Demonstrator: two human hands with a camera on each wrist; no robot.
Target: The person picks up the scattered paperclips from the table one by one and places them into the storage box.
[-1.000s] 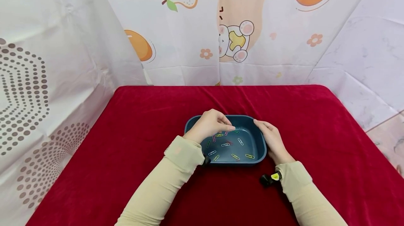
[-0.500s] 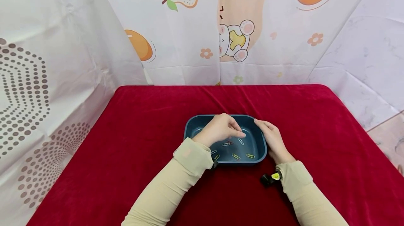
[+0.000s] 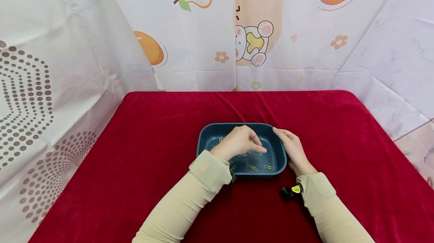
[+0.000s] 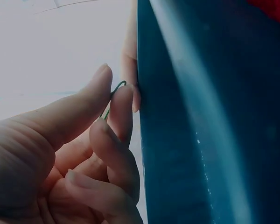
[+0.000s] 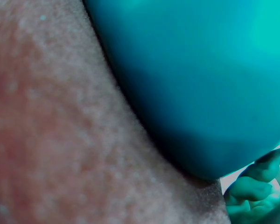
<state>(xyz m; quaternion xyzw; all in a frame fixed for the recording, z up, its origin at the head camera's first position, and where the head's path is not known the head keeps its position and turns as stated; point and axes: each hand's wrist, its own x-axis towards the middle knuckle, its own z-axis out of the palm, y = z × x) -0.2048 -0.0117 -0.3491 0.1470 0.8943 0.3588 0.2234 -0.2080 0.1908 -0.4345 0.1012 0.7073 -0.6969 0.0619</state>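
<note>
In the head view my left hand [image 3: 239, 143] hovers within the dark blue tray [image 3: 237, 174], palm down. Its thumb and forefinger pinch a green paper clip [image 4: 107, 113], seen in the left wrist view; the other fingers curl loosely below. My right hand [image 3: 293, 150] holds the tray at its right side, with fingertips at the rim near the far right corner. In the right wrist view, skin lies close against the tray's wall [image 5: 200, 93]. Yellow paper clips [image 3: 253, 168] and a white paper clip [image 3: 242, 155] lie on the tray floor; my left hand hides others.
A red velvet cloth [image 3: 162, 137] covers the table under the tray. White printed curtains [image 3: 190, 47] hang behind and along both sides. Black wrist cameras [image 3: 286, 193] sit near both cuffs.
My left hand has moved right and slightly nearer over the tray, uncovering a white paper clip at the left and covering others. My right hand and the tray stay put.
</note>
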